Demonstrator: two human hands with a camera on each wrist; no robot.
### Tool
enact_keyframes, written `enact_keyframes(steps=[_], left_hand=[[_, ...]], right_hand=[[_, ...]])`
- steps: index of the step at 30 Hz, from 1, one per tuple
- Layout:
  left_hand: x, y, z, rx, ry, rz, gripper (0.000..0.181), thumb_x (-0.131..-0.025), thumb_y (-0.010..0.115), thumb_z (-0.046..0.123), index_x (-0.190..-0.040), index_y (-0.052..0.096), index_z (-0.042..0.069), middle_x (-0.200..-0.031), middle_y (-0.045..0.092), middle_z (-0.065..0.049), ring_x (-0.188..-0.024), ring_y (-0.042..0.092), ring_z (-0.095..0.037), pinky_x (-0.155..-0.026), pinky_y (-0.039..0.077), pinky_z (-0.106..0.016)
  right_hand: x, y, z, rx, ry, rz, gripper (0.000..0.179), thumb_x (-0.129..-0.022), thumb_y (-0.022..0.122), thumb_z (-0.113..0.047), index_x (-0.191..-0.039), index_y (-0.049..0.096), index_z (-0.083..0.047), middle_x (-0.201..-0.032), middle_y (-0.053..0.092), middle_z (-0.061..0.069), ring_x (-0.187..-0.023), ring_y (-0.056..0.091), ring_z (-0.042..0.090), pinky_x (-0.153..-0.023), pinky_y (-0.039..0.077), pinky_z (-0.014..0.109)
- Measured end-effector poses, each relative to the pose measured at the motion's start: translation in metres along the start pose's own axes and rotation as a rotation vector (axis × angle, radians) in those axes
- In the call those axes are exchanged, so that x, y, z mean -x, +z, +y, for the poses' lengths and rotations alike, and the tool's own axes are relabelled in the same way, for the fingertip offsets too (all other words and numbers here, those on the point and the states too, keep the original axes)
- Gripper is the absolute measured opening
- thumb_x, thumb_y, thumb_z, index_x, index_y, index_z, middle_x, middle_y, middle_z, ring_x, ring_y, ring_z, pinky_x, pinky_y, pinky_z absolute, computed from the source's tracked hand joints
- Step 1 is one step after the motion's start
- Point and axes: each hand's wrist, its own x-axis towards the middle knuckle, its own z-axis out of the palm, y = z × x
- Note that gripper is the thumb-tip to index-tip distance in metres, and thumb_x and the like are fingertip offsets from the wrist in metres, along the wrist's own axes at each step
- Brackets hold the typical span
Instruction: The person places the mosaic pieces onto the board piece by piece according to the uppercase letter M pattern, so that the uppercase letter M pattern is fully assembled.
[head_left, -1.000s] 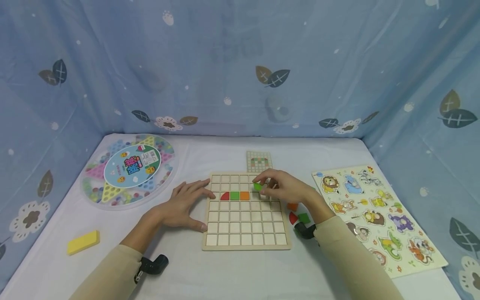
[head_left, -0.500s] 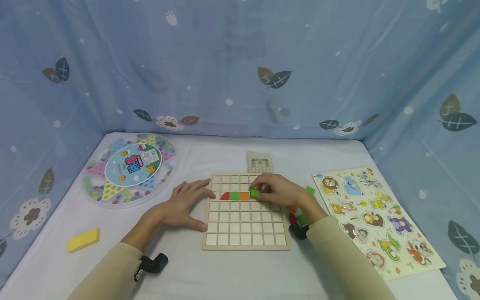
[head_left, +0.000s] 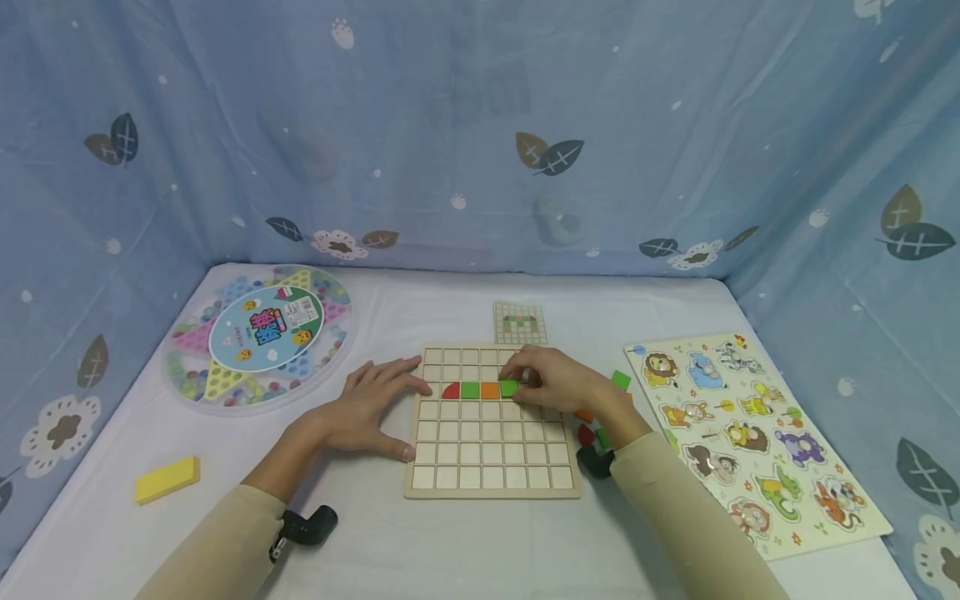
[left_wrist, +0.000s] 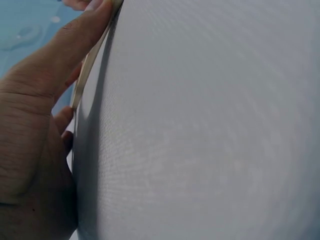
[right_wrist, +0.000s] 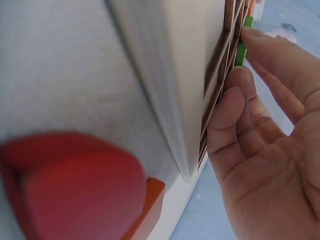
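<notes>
A wooden grid board [head_left: 491, 492] lies flat on the white cloth. In its third row from the far edge sit a red quarter-round tile [head_left: 451, 391], a green square tile [head_left: 469, 390] and an orange square tile [head_left: 490, 390]. Beside the orange one, my right hand [head_left: 553, 379] pinches another green square tile [head_left: 509, 388] at its cell; the right wrist view shows the thumb on that green tile [right_wrist: 241, 54]. My left hand [head_left: 360, 412] rests against the board's left edge, fingers spread and thumb toward the near corner.
Loose tiles, including a red one [head_left: 586, 435] and a green one [head_left: 621, 380], lie right of the board, partly under my right forearm. A small pattern card [head_left: 520, 317] touches the far side. An animal puzzle [head_left: 720, 425], a round marble game [head_left: 262, 329] and a yellow block [head_left: 167, 481] surround it.
The right hand has brought the green square tile down and slightly left, into the row beside the orange tile, where it now lies flatter. The left hand has stayed in place.
</notes>
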Motion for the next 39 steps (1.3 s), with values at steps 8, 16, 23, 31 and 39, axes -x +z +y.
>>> enact_keyframes(steps=[8, 16, 23, 31, 39], left_hand=[[-0.001, -0.001, 0.002, 0.005, 0.0, -0.007, 0.083, -0.07, 0.085, 0.066, -0.139, 0.05, 0.036, -0.172, 0.016, -0.005, -0.155, 0.013, -0.038, -0.12, 0.001, -0.066], [-0.001, -0.001, 0.003, 0.009, 0.003, -0.002, 0.083, -0.07, 0.085, 0.065, -0.139, 0.051, 0.035, -0.172, 0.016, -0.006, -0.156, 0.014, -0.039, -0.12, 0.001, -0.067], [-0.001, -0.001, 0.002, 0.0, -0.004, -0.002, 0.084, -0.069, 0.085, 0.065, -0.139, 0.05, 0.035, -0.172, 0.016, -0.006, -0.156, 0.013, -0.039, -0.12, 0.0, -0.067], [-0.001, 0.0, 0.002, 0.008, -0.002, 0.003, 0.083, -0.07, 0.085, 0.066, -0.139, 0.051, 0.035, -0.172, 0.015, -0.005, -0.155, 0.013, -0.039, -0.12, 0.001, -0.067], [0.001, -0.002, 0.004, -0.003, 0.002, 0.005, 0.082, -0.071, 0.086, 0.063, -0.139, 0.052, 0.032, -0.172, 0.016, -0.007, -0.155, 0.014, -0.039, -0.119, 0.002, -0.067]], right_hand=[[0.003, 0.0, -0.001, 0.013, 0.021, 0.007, 0.026, -0.096, 0.073, -0.014, -0.122, 0.07, -0.012, -0.111, 0.067, 0.001, -0.089, 0.06, 0.011, -0.084, 0.053, 0.033], [0.004, 0.001, 0.0, 0.027, 0.003, 0.013, 0.023, -0.096, 0.073, -0.013, -0.118, 0.07, -0.013, -0.106, 0.067, 0.0, -0.086, 0.059, 0.011, -0.081, 0.052, 0.032], [0.004, 0.001, 0.0, 0.019, 0.01, 0.009, 0.022, -0.097, 0.072, -0.012, -0.119, 0.07, -0.014, -0.112, 0.068, 0.0, -0.091, 0.061, 0.013, -0.084, 0.053, 0.033], [0.01, -0.003, -0.004, 0.003, 0.011, 0.004, 0.022, -0.098, 0.071, -0.011, -0.119, 0.07, -0.014, -0.118, 0.067, 0.001, -0.102, 0.063, 0.017, -0.091, 0.055, 0.037], [0.026, -0.008, -0.005, -0.001, -0.001, 0.014, 0.024, -0.098, 0.069, -0.01, -0.122, 0.068, -0.01, -0.119, 0.066, 0.003, -0.1, 0.063, 0.016, -0.088, 0.056, 0.034]])
